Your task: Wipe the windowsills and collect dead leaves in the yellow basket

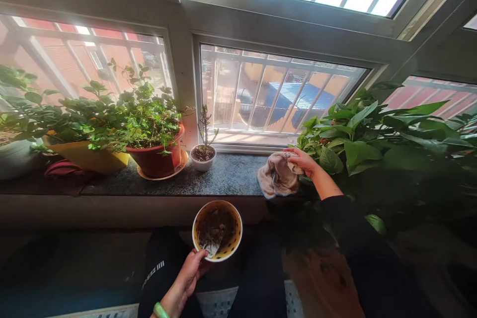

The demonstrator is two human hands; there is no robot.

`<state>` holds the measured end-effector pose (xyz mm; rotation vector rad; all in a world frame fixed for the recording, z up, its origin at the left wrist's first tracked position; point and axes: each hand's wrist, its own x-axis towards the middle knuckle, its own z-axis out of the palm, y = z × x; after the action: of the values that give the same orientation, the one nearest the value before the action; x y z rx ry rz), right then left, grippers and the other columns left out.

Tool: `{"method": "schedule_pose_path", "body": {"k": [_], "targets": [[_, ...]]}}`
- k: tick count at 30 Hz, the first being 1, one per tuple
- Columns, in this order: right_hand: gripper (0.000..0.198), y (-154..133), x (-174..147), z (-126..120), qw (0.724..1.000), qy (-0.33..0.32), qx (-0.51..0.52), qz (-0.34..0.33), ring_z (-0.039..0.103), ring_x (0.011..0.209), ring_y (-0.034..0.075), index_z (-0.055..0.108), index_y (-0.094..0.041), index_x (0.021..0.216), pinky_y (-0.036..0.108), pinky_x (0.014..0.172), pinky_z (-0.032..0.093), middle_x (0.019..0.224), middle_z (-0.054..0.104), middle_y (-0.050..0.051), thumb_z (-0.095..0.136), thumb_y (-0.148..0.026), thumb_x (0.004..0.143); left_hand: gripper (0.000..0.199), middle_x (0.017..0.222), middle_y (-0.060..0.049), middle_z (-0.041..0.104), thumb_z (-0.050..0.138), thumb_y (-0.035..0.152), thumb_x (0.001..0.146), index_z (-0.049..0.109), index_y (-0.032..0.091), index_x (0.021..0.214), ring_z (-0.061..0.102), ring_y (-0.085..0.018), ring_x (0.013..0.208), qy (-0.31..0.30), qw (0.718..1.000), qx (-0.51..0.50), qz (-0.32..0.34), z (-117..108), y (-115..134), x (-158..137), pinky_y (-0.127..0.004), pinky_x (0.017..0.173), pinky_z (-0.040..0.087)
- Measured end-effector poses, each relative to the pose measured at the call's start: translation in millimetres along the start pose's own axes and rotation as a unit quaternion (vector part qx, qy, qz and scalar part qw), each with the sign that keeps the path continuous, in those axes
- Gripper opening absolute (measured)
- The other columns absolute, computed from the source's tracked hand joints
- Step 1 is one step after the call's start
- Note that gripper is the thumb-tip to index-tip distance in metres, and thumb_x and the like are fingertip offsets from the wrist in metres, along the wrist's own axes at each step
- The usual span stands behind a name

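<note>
My left hand [193, 269] grips the near rim of a yellow bowl [236, 246] with dark spots and a white edge, held below the sill. Dark soil-like debris [218, 223] and a whitish scrap [212, 249] lie inside it; the thumb is by the scrap. My right hand [302, 160] is closed on a crumpled beige-pink cloth [278, 176] resting on the sill's front part, beside broad green leaves. To the cloth's left stands a small white pot [203, 164] with a sparse, upright plant.
On the dark stone windowsill [234, 176] stand a red-brown pot [160, 161] on a saucer and a yellow planter [91, 156], both leafy. A dark red cloth [69, 176] lies before the planter. A large leafy plant [361, 151] crowds the right. Barred windows [276, 94] rise behind.
</note>
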<state>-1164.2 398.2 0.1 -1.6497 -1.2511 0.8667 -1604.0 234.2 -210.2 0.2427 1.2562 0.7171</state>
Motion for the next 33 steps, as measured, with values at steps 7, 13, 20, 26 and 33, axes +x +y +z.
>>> {"method": "schedule_pose_path", "body": {"k": [7, 13, 20, 26, 33], "targets": [[0.036, -81, -12, 19, 0.974, -0.196, 0.11, -0.005, 0.072, 0.088, 0.021, 0.075, -0.019, 0.103, 0.031, 0.083, 0.056, 0.101, 0.078, 0.007, 0.069, -0.027, 0.068, 0.013, 0.081, -0.008, 0.076, 0.064, 0.003, 0.078, 0.061, 0.013, 0.086, 0.072, -0.017, 0.067, -0.009, 1.0, -0.006, 0.002, 1, 0, 1, -0.038, 0.086, 0.06], [0.031, -118, -33, 54, 0.968, -0.219, 0.101, -0.065, 0.069, 0.111, 0.028, 0.075, -0.022, 0.101, 0.037, 0.097, 0.056, 0.116, 0.075, 0.007, 0.071, -0.034, 0.073, 0.017, 0.079, -0.008, 0.075, 0.065, 0.002, 0.075, 0.063, 0.013, 0.087, 0.073, -0.02, 0.069, 0.006, 1.0, 0.002, -0.003, 9, 3, 0, -0.042, 0.089, 0.058], [0.024, -62, 6, 52, 0.998, -0.063, -0.002, 0.018, 0.069, 0.073, 0.017, 0.076, -0.019, 0.092, 0.028, 0.069, 0.057, 0.088, 0.077, 0.005, 0.074, -0.023, 0.068, 0.014, 0.078, -0.007, 0.075, 0.055, 0.0, 0.082, 0.06, 0.013, 0.087, 0.07, -0.016, 0.065, 0.002, 1.0, 0.002, 0.002, 10, 11, -12, -0.036, 0.083, 0.06], [0.013, -12, 16, 68, 0.977, 0.123, -0.166, 0.042, 0.067, 0.078, 0.021, 0.072, -0.018, 0.078, 0.033, 0.078, 0.055, 0.072, 0.072, 0.004, 0.062, -0.014, 0.069, 0.014, 0.077, -0.005, 0.075, 0.058, 0.0, 0.082, 0.059, 0.014, 0.085, 0.069, -0.014, 0.062, 0.006, 1.0, -0.002, -0.012, 9, 10, -11, -0.033, 0.081, 0.06], [0.047, -12, -5, 116, 0.987, -0.018, -0.084, -0.139, 0.069, 0.106, 0.024, 0.067, -0.022, 0.121, 0.04, 0.09, 0.058, 0.128, 0.07, 0.009, 0.071, -0.036, 0.076, 0.013, 0.084, -0.009, 0.076, 0.064, 0.003, 0.077, 0.061, 0.013, 0.086, 0.073, -0.019, 0.071, -0.005, 1.0, 0.005, -0.007, 4, 5, 0, -0.038, 0.087, 0.058]]}}
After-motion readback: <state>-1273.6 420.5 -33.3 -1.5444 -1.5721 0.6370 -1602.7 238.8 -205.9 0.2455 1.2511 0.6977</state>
